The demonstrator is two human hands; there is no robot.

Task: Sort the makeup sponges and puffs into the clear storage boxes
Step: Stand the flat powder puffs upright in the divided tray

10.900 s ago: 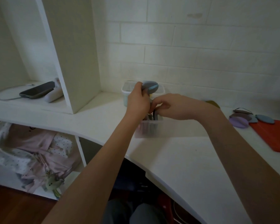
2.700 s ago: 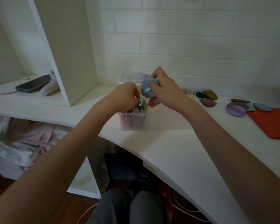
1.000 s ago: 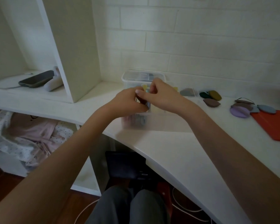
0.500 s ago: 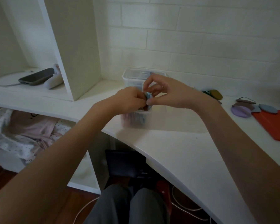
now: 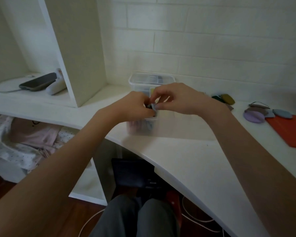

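Both hands meet over the small clear plastic box [image 5: 141, 124] near the front of the white desk [image 5: 186, 156]. Her right hand [image 5: 179, 100] pinches a soft blue-grey makeup puff [image 5: 153, 106] between thumb and fingertips, right above the open top of the box. Her left hand [image 5: 135, 106] has its fingers curled down at the box rim, touching the puff too; I think it is holding the other puffs aside to make room, but I cannot see clearly what it grips.

The puff stands on its edge, thin side up, long way running up and down, so it can slide in like a book beside the others already standing in the box. A second clear lidded box [image 5: 151, 81] sits just behind, by the wall.

More puffs wait well off to the right: a green and mustard pair [image 5: 225, 98], and a purple and blue bunch [image 5: 260, 113] beside a flat red cover [image 5: 290, 130].
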